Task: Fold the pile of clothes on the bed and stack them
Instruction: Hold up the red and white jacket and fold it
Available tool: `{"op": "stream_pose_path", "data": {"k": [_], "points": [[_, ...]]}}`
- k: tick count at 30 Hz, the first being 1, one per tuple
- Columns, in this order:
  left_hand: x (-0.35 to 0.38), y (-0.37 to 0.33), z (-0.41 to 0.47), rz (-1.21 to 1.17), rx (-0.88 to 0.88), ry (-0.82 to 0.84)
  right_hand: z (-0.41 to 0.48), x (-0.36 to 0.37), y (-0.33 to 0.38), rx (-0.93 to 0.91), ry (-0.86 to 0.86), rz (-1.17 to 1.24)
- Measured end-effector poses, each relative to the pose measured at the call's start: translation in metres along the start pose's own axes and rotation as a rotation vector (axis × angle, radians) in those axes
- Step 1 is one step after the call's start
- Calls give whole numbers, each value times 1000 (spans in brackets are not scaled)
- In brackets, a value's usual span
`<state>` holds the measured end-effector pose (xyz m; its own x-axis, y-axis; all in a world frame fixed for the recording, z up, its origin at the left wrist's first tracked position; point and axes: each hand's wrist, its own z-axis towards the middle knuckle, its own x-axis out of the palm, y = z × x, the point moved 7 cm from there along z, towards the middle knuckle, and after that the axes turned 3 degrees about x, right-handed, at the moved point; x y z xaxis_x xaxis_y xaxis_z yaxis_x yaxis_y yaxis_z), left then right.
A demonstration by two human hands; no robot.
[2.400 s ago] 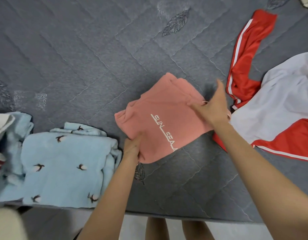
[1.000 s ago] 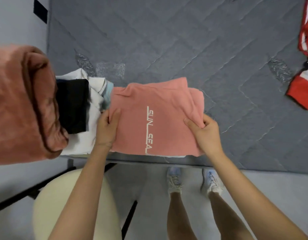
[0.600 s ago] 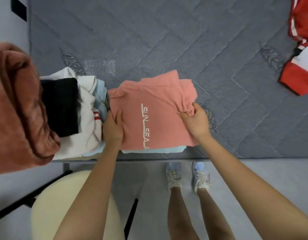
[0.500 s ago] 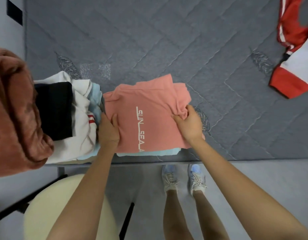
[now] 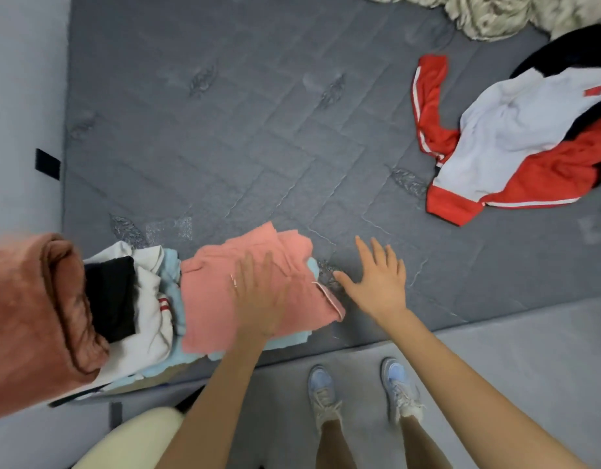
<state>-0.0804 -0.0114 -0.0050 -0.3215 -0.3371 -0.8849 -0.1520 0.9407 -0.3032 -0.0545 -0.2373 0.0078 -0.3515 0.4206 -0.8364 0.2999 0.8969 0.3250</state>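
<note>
I take the folded pink shirt [image 5: 211, 299] as my reference. It sits at the near edge of the bed [image 5: 224, 130], on top of a light blue garment [image 5: 292, 340] whose edges peek out under its near and right sides, so this is where I am building the stack. My left hand [image 5: 258, 292] lies flat on the pink shirt, palm down and fingers straight. I read that as a press to flatten the folds and settle the shirt squarely, so the stack does not slump. My right hand [image 5: 376, 282] is just right of the pink shirt, fingers spread and holding nothing, over the mattress. I cannot tell whether it touches. I judge it free to go for the next piece. Just left of the pink shirt sits a folded pile in white and black [image 5: 146, 299], probably kept close so finished pieces stay together. Well to the right of the pink shirt and farther back, the red and white jacket [image 5: 515, 140] lies crumpled, with a dark garment [image 5: 563, 49] behind it. Both are not yet folded.
</note>
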Motion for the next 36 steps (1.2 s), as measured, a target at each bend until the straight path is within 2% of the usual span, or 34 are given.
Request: {"op": "stream_pose_path", "data": {"k": [7, 20, 26, 36], "points": [[-43, -136, 5, 7, 109, -69, -18, -95, -77, -42, -53, -110], [-12, -384, 0, 95, 141, -56, -3, -249, -281, 88, 6, -175], [-16, -433, 21, 113, 184, -61, 22, -286, -323, 98, -26, -187], [10, -442, 83, 134, 185, 2, 82, -277, -334, 62, -25, -223]]}}
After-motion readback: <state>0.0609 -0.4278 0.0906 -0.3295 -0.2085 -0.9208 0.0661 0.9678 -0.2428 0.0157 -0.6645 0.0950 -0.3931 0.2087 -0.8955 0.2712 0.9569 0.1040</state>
